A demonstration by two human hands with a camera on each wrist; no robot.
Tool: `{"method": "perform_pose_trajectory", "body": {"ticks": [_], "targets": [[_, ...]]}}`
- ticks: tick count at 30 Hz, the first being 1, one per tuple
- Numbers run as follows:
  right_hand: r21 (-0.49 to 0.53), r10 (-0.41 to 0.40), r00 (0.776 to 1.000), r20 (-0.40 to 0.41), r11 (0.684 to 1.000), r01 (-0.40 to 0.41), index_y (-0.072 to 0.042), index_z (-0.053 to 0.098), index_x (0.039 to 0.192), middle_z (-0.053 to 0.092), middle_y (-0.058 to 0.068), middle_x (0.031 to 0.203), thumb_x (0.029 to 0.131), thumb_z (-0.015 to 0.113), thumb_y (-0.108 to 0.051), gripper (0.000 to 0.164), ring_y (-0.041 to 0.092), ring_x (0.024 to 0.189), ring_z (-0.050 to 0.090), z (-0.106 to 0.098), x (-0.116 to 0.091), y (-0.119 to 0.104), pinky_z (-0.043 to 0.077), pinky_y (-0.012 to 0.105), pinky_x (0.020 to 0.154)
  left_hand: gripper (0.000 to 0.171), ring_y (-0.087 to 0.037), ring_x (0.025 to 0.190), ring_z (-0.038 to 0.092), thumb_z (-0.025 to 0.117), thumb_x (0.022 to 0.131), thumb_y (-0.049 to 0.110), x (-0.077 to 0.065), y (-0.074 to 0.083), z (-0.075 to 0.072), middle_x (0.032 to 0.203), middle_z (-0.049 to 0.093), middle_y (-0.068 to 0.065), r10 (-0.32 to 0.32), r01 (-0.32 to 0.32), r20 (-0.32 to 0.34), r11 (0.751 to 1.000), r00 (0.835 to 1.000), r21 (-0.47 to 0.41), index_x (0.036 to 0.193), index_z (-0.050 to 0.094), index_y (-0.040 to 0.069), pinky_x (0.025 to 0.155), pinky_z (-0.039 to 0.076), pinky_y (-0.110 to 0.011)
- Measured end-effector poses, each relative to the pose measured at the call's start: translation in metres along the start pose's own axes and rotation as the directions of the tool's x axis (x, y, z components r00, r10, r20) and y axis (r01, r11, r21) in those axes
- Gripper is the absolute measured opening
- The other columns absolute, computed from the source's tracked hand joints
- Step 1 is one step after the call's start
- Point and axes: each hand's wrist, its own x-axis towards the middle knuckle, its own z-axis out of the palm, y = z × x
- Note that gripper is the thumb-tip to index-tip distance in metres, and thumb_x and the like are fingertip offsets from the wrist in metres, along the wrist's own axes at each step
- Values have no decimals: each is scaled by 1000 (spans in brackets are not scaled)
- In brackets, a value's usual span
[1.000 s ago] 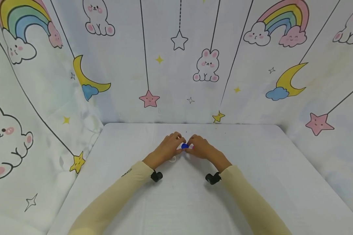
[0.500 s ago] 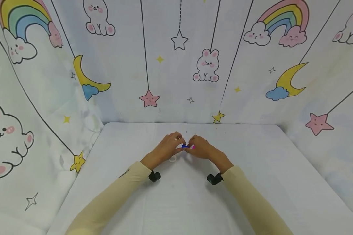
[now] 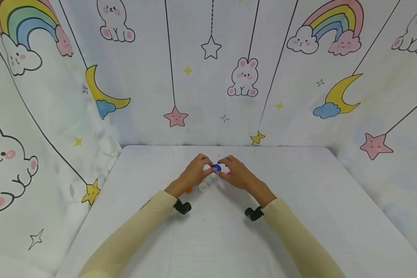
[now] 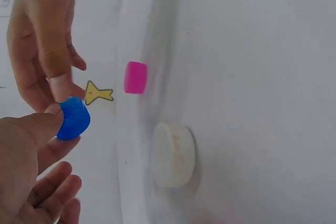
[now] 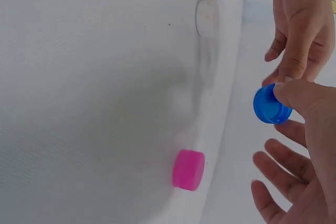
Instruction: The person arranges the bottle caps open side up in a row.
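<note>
Between the two hands, raised off the table, is a blue bottle cap (image 3: 217, 167). My left hand (image 3: 194, 171) pinches it with thumb and index finger. From the other side my right hand (image 3: 239, 173) also pinches it by thumb and index finger, its remaining fingers spread loosely in the right wrist view. That view shows the hollow inside of the blue cap (image 5: 271, 106). Beneath the right hand lies a pink cap (image 4: 135, 77), partly hidden in the head view. A white cap (image 3: 203, 187) lies just below the left hand, and an orange cap (image 3: 189, 190) peeks out by the left wrist.
All of this is on a white-covered table (image 3: 222, 239). A white cloth backdrop (image 3: 142, 96) with cartoon prints rises behind the table and on both sides. Small dark cameras (image 3: 253, 213) are strapped at the wrists.
The blue cap has turned and risen slightly, its round face now more visible. Both hands have shifted a little away from me, uncovering the white cap and part of the orange one.
</note>
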Motion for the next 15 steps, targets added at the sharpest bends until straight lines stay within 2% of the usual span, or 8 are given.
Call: {"method": "perform_pose_trajectory", "body": {"ticks": [6, 11, 15], "targets": [[-50, 3, 1000, -14, 999, -4, -10, 62, 140, 60, 15, 139, 98, 78, -30, 49, 31, 126, 61, 3, 0, 0, 52, 51, 108, 29, -33, 123, 59, 69, 104, 31, 2, -1, -3, 127, 60, -16, -136, 141, 47, 979, 990, -150, 108, 77, 4, 106, 51, -49], [-49, 8, 1000, -15, 999, -9, -9, 64, 138, 60, 13, 137, 95, 82, -29, 50, 31, 129, 61, 6, -1, 2, 51, 49, 111, 33, -31, 125, 58, 67, 105, 33, 3, 0, -5, 123, 65, -15, -158, 174, 100, 968, 982, -182, 107, 81, 3, 107, 51, -51], [-47, 10, 1000, -17, 999, -10, -9, 68, 132, 61, 11, 136, 95, 82, -28, 45, 30, 130, 60, 8, -3, 2, 51, 47, 111, 34, -30, 125, 57, 66, 106, 34, 3, -1, -3, 121, 68, -14, -169, 194, 138, 961, 976, -197, 104, 82, 4, 106, 50, -52]]}}
